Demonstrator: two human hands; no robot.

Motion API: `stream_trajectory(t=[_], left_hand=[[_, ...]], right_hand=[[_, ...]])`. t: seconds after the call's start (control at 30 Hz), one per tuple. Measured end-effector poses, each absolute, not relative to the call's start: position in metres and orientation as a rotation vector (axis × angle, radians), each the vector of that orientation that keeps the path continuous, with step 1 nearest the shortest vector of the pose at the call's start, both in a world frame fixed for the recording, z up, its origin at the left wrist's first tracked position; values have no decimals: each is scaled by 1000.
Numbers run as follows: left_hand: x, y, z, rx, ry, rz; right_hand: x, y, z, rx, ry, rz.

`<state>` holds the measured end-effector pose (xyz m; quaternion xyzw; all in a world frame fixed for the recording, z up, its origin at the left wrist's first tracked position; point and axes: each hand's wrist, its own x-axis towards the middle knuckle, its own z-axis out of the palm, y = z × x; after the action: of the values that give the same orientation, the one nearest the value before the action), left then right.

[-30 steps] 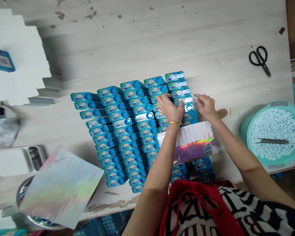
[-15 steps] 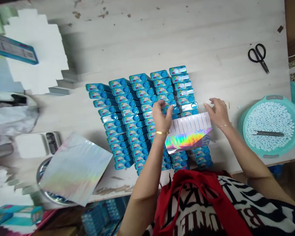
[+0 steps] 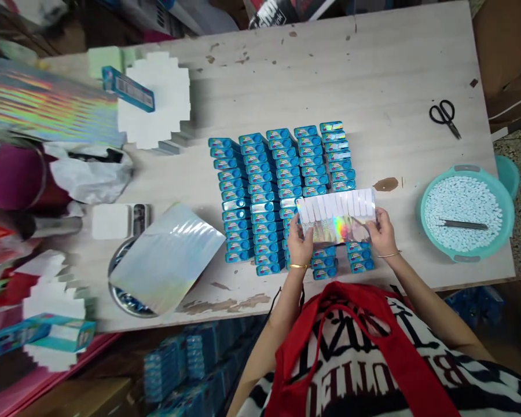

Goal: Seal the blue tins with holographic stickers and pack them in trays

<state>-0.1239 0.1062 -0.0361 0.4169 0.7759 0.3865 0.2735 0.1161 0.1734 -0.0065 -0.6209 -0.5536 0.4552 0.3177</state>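
Note:
A shiny holographic sheet (image 3: 336,209), its upper part cut into narrow white strips, lies over rows of small blue packs (image 3: 255,168). My left hand (image 3: 300,242) grips its left end, thumb on top. At its right end, my right hand (image 3: 381,233) is closed on the edge. Beneath the sheet some packs are hidden; more show in front of it. Clear shiny strips lie across the tops of a few packs at the far end of the rightmost row.
Black scissors (image 3: 445,119) lie at the back right. A turquoise basin (image 3: 506,231) of pale pellets holds tweezers (image 3: 464,224). At left, another iridescent sheet (image 3: 169,258) covers part of a metal bowl (image 3: 113,289), near stacked white card (image 3: 165,98) with a blue box (image 3: 132,90) on it.
Both hands have come down onto the ends of the holographic sheet and closed on it; before, they hovered apart near its upper edge. The head view has shifted, showing more at left.

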Motion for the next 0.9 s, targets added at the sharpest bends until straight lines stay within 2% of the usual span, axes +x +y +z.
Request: stream_trajectory(t=[0.13,0.3,0.37,0.47,0.5,0.57,0.73,0.9], left_hand=[[-142,91,3,823,1832,1248],[-153,58,70,747,1643,1251],[-148,46,95,759,1587,1214],[-131,33,126,833,1567,1179],[-125,31,134,880,1557,1166],[-114,28,149,999,1521,1136],[-108,28,174,1364,1462,1163],[-124,39,185,1817,1741,1066]], right_hand=[[136,164,21,-1386,-1045,1598],[183,139,55,-1350,-1165,1843],[194,131,69,-1434,-1438,1750],[185,123,100,-1519,-1973,1187],[175,121,113,-1471,-2127,993],[147,119,136,-1189,-2389,839],[88,118,160,-598,-2584,903],[75,117,161,-661,-2519,1135]])
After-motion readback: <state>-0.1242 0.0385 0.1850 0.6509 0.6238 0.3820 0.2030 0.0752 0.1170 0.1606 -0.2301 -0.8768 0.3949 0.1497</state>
